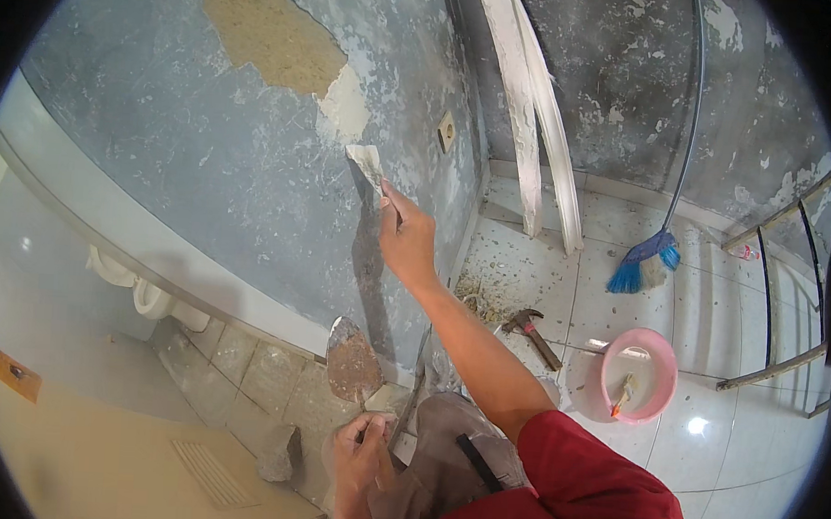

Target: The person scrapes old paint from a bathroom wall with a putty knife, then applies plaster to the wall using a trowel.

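Observation:
My right hand is closed round a putty knife with whitish filler on its blade. The blade is at the grey wall, just below a fresh white patch. Above that patch is a bare tan area where the grey coating has come away. Lower down, my left hand grips the handle of a pointed trowel. The trowel's brownish, stained blade points up, close to the foot of the wall. Whatever lies on the blade is too unclear to make out.
Right of me, a claw hammer lies by plaster crumbs. A pink basin holds a brush. Beyond are a blue broom, long white strips leaning on the wall, and a metal frame. A stone chunk sits lower left.

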The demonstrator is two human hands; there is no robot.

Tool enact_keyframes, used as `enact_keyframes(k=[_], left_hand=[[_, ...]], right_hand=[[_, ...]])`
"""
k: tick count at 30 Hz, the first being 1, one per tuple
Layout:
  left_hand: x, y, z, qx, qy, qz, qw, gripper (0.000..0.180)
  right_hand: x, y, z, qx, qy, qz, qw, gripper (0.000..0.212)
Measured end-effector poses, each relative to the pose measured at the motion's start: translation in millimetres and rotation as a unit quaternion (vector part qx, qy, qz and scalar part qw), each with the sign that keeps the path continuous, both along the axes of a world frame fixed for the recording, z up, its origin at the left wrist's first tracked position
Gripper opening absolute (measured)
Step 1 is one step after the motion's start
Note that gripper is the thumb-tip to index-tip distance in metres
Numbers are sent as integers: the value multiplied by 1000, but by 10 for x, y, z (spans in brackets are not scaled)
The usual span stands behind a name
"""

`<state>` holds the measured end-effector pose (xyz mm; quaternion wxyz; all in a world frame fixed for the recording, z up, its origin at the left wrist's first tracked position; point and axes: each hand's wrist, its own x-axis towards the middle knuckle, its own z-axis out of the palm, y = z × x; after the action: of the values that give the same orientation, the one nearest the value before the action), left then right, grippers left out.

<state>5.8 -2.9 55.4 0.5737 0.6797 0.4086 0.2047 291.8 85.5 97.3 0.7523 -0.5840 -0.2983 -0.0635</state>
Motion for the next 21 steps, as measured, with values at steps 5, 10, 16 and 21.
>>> enact_keyframes(k=[5, 10, 16, 21], left_hand=[[20, -29, -58, -25, -19, 1, 1000, 25], [-2, -49, -59, -22, -20, 16, 999, 19], [35, -39, -35, -38, -16, 17, 999, 20], [38, -30, -66, -31, 3, 13, 999, 20]], right_hand=[[-9, 77, -80, 31, -45, -64, 996, 27], [192, 137, 135, 12, -59, -69, 996, 26], [513, 203, 344, 9, -96, -85, 992, 28], [638, 232, 523, -17, -70, -58, 996, 29]])
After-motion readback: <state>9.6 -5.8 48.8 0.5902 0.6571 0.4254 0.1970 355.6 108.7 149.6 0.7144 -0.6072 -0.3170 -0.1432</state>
